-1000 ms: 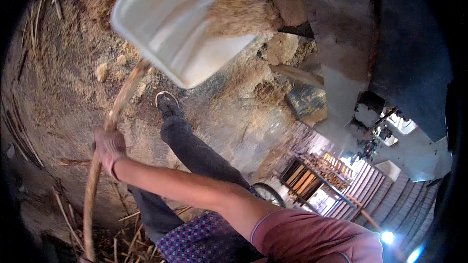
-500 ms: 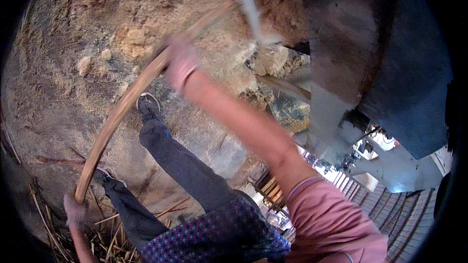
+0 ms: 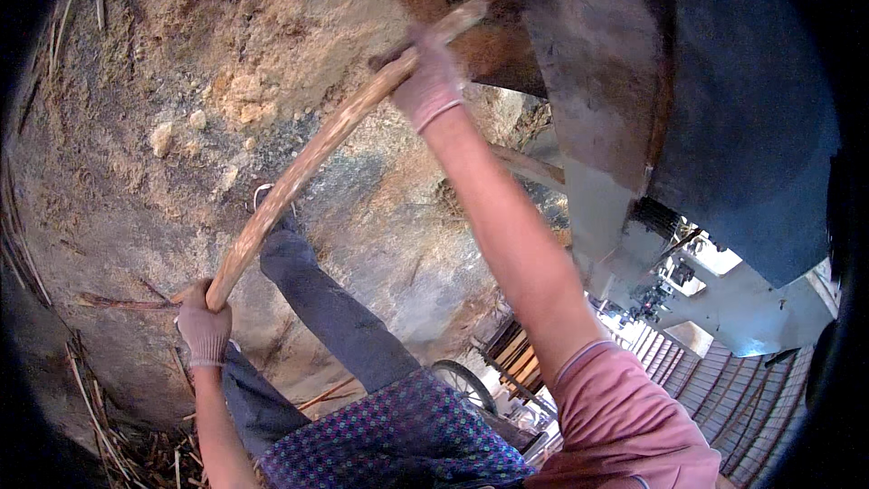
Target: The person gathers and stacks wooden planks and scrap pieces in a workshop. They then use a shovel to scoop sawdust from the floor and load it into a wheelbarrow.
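A long, pale wooden tool handle (image 3: 308, 158) runs slantwise across the view, looking bowed. Its near end sits in my left hand (image 3: 205, 330), in a knit glove with fingers closed around the wood. Higher up, my right hand (image 3: 431, 81), also gloved and slightly smeared by motion, is closed round the handle close to its far end. That far end stands out past the right hand, in front of a rusty brown surface. I cannot make out a tool head there now. Below the handle lies crumbly brown earthy material (image 3: 262, 63).
A large dark metal sheet (image 3: 615, 54) rises at the right. Thin sticks (image 3: 100, 417) lie at the lower left, and small lumps (image 3: 163, 139) on the ground. My trousered leg (image 3: 335, 308) is under the handle. A spoked wheel (image 3: 463, 387) and stacked wood (image 3: 511, 358) stand behind me.
Both hands have moved with the handle: the left up and right, the right up and right toward the metal sheet. The blurred grey metal piece by the handle's far end no longer shows.
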A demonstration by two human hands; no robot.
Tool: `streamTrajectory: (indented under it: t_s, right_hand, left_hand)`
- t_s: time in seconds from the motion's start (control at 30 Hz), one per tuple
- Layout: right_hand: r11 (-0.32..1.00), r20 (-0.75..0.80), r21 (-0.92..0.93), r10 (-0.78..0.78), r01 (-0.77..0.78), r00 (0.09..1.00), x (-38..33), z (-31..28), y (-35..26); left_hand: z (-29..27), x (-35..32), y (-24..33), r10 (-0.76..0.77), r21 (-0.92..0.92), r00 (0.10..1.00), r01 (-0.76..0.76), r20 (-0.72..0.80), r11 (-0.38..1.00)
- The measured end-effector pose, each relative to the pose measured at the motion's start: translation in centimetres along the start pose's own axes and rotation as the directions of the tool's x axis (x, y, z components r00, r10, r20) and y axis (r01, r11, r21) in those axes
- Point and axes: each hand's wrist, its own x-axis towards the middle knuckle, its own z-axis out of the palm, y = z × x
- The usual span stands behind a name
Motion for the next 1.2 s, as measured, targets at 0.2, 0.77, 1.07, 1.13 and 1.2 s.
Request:
streamTrajectory:
  t_s: [0.2,0.77,1.07,1.13,1.2]
  right_hand:
    - [0.938,-0.169,0.034,0.346,-0.346,0.923,-6.2,1.0,12.5]
    - [0.809,-0.057,0.092,0.587,-0.581,0.808,-32.5,1.4,40.9]
    - [0.755,0.032,0.237,0.623,-0.611,0.782,-54.1,2.0,48.2]
    - [0.761,-0.05,0.342,0.601,-0.552,0.798,-55.4,0.7,50.9]
    - [0.757,0.015,0.342,0.587,-0.556,0.809,-60.0,0.1,48.8]
  left_hand:
    - [0.7,-8.8,-13.5,-0.227,0.053,0.973,0.224,0.049,0.973]
    - [-14.5,-36.5,-32.0,-0.364,0.404,0.931,0.327,0.015,0.854]
    - [-31.6,-52.0,-31.2,-0.364,0.478,0.92,0.257,0.145,0.84]
    - [-27.4,-52.5,-42.9,-0.241,0.484,0.968,0.176,0.075,0.857]
    - [-28.0,-54.8,-44.7,-0.152,0.484,0.987,0.111,0.047,0.868]
